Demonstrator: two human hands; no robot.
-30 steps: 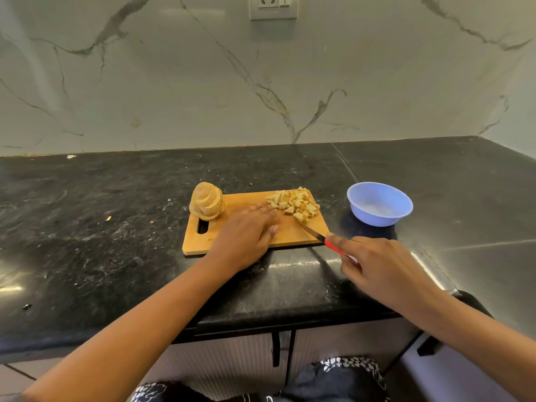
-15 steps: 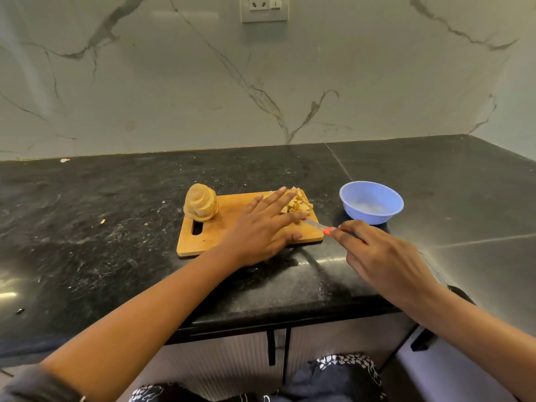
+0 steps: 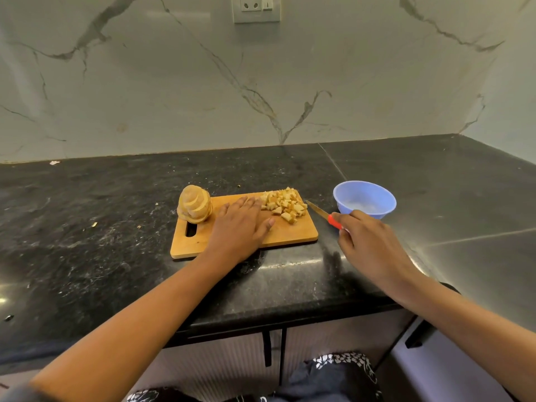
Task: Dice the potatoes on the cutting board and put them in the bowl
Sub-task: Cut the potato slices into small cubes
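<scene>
The left grip (image 3: 240, 227) was laid flat and released on the cutting board (image 3: 295, 235), just beside the diced potato (image 3: 284, 204) heaped at its far right corner. The knife (image 3: 319, 211) was grasped by the right grip (image 3: 374, 245), near the bowl (image 3: 364, 198). A sliced potato (image 3: 195, 203) was left undiced at the board's far left. Transfer seemed in hand: the dice would need to be swept rightward into the bowl.

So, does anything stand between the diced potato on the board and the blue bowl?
Only the knife, held in the right hand: its blade crosses the gap between the cutting board's right edge and the bowl. Nothing else visible lies in that gap.
</scene>
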